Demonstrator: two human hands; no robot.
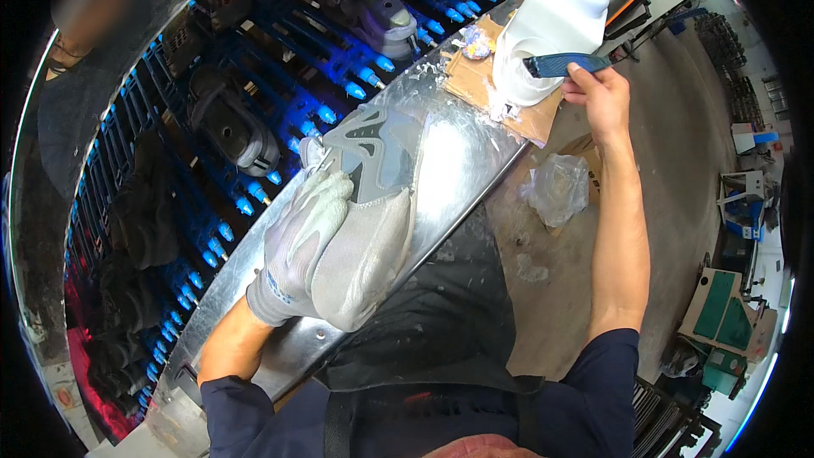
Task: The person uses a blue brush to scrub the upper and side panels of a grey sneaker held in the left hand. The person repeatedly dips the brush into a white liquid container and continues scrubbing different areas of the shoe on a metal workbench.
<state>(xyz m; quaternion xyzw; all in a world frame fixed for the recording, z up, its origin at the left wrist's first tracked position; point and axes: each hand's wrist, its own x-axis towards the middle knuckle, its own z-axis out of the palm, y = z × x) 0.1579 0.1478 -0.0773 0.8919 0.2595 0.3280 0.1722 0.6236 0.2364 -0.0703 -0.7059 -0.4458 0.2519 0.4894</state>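
Grey shoe in left hand, blue strip in right hand

Navy short-sleeved shirt; black apron; pale grey left-hand glove.

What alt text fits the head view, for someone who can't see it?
A gloved left hand grips a gray sneaker over a metal bench, while the bare right hand holds a dark blue strip at the opening of a white plastic jug. Beyond, dark shoes sit among blue-tipped rods.
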